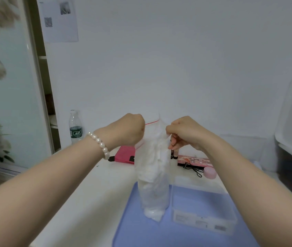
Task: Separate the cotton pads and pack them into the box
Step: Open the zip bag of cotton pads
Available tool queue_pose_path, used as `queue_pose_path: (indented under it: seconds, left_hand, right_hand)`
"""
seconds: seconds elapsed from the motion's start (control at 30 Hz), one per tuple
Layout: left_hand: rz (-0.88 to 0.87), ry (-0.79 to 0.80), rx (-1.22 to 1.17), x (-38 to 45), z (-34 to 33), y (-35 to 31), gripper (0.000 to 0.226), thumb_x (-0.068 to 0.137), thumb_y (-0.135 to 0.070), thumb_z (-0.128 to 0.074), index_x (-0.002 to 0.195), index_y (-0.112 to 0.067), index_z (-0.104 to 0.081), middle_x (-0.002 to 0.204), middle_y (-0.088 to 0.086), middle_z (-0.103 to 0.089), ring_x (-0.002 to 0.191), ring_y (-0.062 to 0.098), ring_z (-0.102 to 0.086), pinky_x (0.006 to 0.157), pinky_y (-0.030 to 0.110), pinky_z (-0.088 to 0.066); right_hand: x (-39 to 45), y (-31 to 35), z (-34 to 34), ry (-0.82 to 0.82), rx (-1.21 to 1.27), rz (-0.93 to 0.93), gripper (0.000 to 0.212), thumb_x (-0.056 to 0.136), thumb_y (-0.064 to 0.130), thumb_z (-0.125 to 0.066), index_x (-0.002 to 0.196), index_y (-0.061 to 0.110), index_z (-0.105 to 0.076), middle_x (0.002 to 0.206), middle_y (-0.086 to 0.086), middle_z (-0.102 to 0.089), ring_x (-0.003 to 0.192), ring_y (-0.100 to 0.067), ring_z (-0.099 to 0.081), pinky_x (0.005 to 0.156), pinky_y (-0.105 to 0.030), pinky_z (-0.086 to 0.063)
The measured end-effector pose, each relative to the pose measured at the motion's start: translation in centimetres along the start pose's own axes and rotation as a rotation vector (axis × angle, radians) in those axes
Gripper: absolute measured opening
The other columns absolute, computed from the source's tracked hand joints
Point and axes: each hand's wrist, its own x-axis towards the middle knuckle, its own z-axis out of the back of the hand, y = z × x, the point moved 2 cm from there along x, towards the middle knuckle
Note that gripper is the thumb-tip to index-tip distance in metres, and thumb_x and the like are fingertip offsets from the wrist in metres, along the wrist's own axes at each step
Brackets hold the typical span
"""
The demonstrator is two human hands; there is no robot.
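Both hands hold a clear zip-top plastic bag (153, 177) stuffed with white cotton pads (152, 198) upright over a blue mat (138, 229). The left hand (127, 130) is fisted around the bag's red-striped top edge; the right hand (182, 133) pinches the opposite side of the opening (its fingertips curl into the plastic). The bag's bottom touches the mat, just left of a clear rectangular plastic box (202, 209). Farther back lie a pink case (124, 155) and, far left, a clear water bottle (75, 126).
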Motion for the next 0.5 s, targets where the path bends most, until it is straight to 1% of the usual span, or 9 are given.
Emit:
queue_pose_path:
  seconds: [0.03,0.1,0.13,0.2,0.27,0.33,0.4,0.43,0.5]
  left_hand:
    - [0.049,0.002,0.031,0.1,0.2,0.5,0.021,0.081,0.001,-0.038,0.078,-0.001,-0.059,0.082,0.015,-0.068,0.083,0.032,-0.065,0.066,0.033,-0.050]
    - [0.127,0.042,0.027,0.4,0.7,1.5,0.016,0.079,-0.004,-0.042,0.065,-0.004,-0.050,0.070,0.013,-0.067,0.072,0.029,-0.065,0.060,0.030,-0.049]
    - [0.167,0.062,-0.007,0.4,0.9,1.9,0.018,0.080,-0.010,-0.048,0.063,-0.006,-0.049,0.065,0.010,-0.065,0.066,0.026,-0.066,0.059,0.029,-0.051]
    - [0.229,0.095,-0.077,0.2,1.0,2.5,0.026,0.078,-0.023,-0.064,0.066,-0.005,-0.050,0.065,0.008,-0.061,0.061,0.024,-0.069,0.060,0.031,-0.057]
    - [0.263,0.170,-0.076,0.1,0.9,3.4,0.027,0.072,-0.021,-0.073,0.071,-0.005,-0.051,0.074,0.012,-0.066,0.065,0.025,-0.071,0.068,0.041,-0.060]
    - [0.296,0.248,-0.114,-0.2,0.8,4.1,0.018,0.074,-0.007,-0.066,0.089,-0.002,-0.056,0.090,0.017,-0.068,0.069,0.028,-0.072,0.074,0.045,-0.058]
    - [0.304,0.287,-0.160,-0.7,1.2,4.3,0.039,0.080,0.003,-0.051,0.119,-0.002,-0.052,0.104,0.021,-0.064,0.073,0.029,-0.072,0.077,0.040,-0.058]
    - [0.295,0.308,-0.160,-0.9,1.4,4.2,0.051,0.081,0.005,-0.043,0.130,-0.009,-0.046,0.107,0.021,-0.062,0.073,0.029,-0.072,0.076,0.036,-0.058]
    - [0.275,0.331,-0.171,-1.2,1.4,4.2,0.069,0.080,0.007,-0.033,0.141,-0.024,-0.033,0.117,0.021,-0.059,0.076,0.029,-0.072,0.075,0.032,-0.056]
  right_hand:
    - [-0.2,-0.1,0.2,0.005,-0.019,0.001,0.014,0.081,0.000,-0.050,0.067,0.002,-0.052,0.047,-0.010,-0.051,0.046,-0.025,-0.061,0.045,-0.024,-0.052]
    - [-0.5,-0.3,0.4,0.020,-0.054,-0.001,0.022,0.081,0.001,-0.052,0.060,0.005,-0.050,0.051,-0.011,-0.053,0.049,-0.026,-0.061,0.048,-0.026,-0.050]
    - [-0.7,-0.3,0.5,0.025,-0.075,-0.005,0.024,0.081,0.001,-0.053,0.058,0.005,-0.049,0.051,-0.011,-0.054,0.050,-0.026,-0.061,0.049,-0.026,-0.050]
    - [-0.9,-0.4,0.7,0.025,-0.119,-0.013,0.024,0.080,0.002,-0.054,0.057,0.005,-0.049,0.053,-0.011,-0.056,0.049,-0.025,-0.060,0.049,-0.026,-0.050]
    - [-0.8,-0.3,1.1,0.013,-0.147,-0.016,0.021,0.079,0.002,-0.056,0.059,0.004,-0.050,0.055,-0.012,-0.057,0.050,-0.025,-0.060,0.050,-0.026,-0.051]
    - [-0.8,-0.2,1.6,-0.002,-0.155,-0.026,0.016,0.078,0.004,-0.057,0.063,0.002,-0.054,0.057,-0.013,-0.059,0.052,-0.025,-0.061,0.054,-0.028,-0.052]
    - [-0.9,-0.2,1.5,-0.024,-0.120,-0.030,0.015,0.079,0.007,-0.059,0.066,0.002,-0.056,0.059,-0.013,-0.060,0.052,-0.024,-0.061,0.056,-0.029,-0.053]
    - [-0.9,-0.3,1.3,-0.037,-0.078,-0.018,0.017,0.081,0.011,-0.061,0.066,0.003,-0.057,0.060,-0.012,-0.061,0.052,-0.023,-0.062,0.056,-0.029,-0.054]
    - [-0.8,-0.5,0.8,-0.044,0.057,0.025,0.026,0.084,0.027,-0.066,0.071,0.004,-0.061,0.066,-0.010,-0.065,0.059,-0.022,-0.065,0.060,-0.030,-0.056]
